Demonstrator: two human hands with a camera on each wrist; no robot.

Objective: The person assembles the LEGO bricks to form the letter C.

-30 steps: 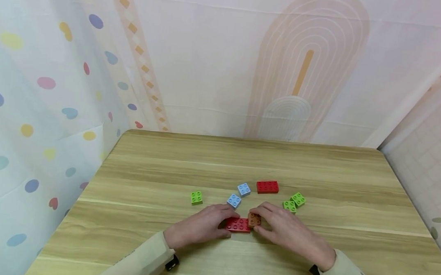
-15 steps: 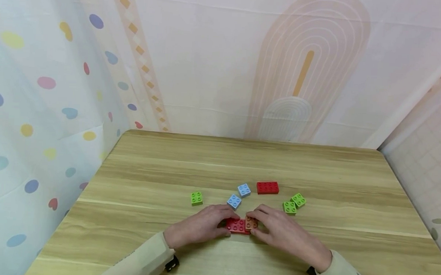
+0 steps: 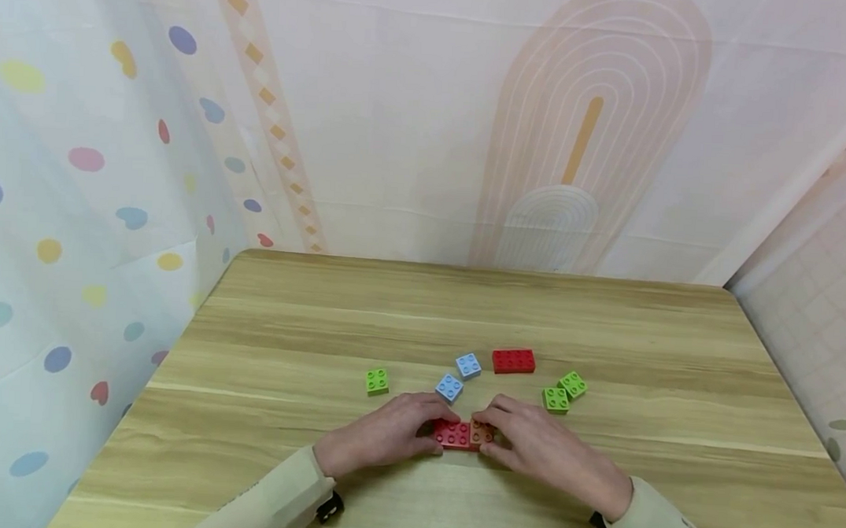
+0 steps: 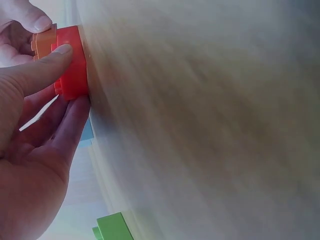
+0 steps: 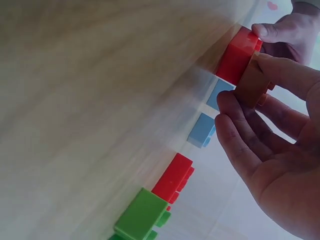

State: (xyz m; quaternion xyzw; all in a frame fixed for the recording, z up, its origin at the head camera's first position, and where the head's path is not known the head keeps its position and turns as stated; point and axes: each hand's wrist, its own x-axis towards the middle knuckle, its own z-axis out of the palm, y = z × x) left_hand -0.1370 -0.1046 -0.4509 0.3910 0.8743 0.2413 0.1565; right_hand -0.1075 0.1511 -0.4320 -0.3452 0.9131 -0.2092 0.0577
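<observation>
A long red toy brick (image 3: 452, 435) lies studs up near the front of the table. My left hand (image 3: 391, 433) grips its left end between thumb and fingers. On the right end of it sits a small orange-brown brick (image 3: 482, 433), pinched by my right hand (image 3: 548, 448). In the left wrist view the orange-brown brick (image 4: 45, 42) rests against the stud side of the red brick (image 4: 74, 75). The right wrist view shows the orange-brown brick (image 5: 252, 84) meeting the red brick (image 5: 238, 56); whether the studs are fully pressed in, I cannot tell.
Just behind my hands lie two light blue bricks (image 3: 449, 387). Another long red brick (image 3: 513, 361) is further back. Two green bricks (image 3: 555, 400) touch or nearly touch on the right, and one green brick (image 3: 378, 382) lies left. A patterned curtain (image 3: 400, 137) hangs behind the wooden table (image 3: 308, 306).
My right hand has moved slightly left with the orange-brown brick, from the red brick's right edge onto its right end. The left hand has kept its grip in place.
</observation>
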